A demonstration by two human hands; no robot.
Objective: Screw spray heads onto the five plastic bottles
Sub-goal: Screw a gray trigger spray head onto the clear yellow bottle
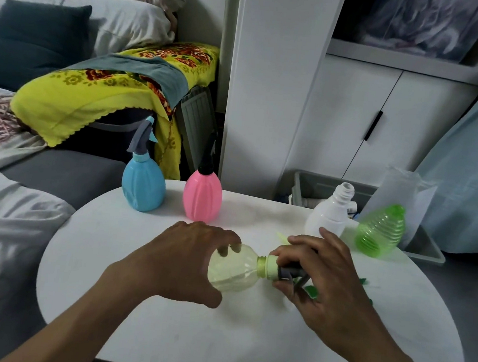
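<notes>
My left hand [183, 260] grips a pale yellow bottle [233, 269] lying sideways above the white round table [159, 333], neck pointing right. My right hand [321, 279] holds a spray head [277, 269] with a light green collar and grey trigger at the bottle's neck. A blue bottle [143, 184] and a pink bottle [202, 196] stand at the table's back, each with a spray head on. A white bottle [330, 216] with a bare neck stands at the right. A green ribbed bottle [380, 231] leans beside it, also headless. Green parts [313, 291] peek out under my right hand.
A grey sofa with cushions and a yellow patterned cloth [100, 91] is to the left. White cabinets [355, 110] stand behind the table. A grey bin [318, 188] and a clear plastic bag [400, 193] sit beyond the table's right edge.
</notes>
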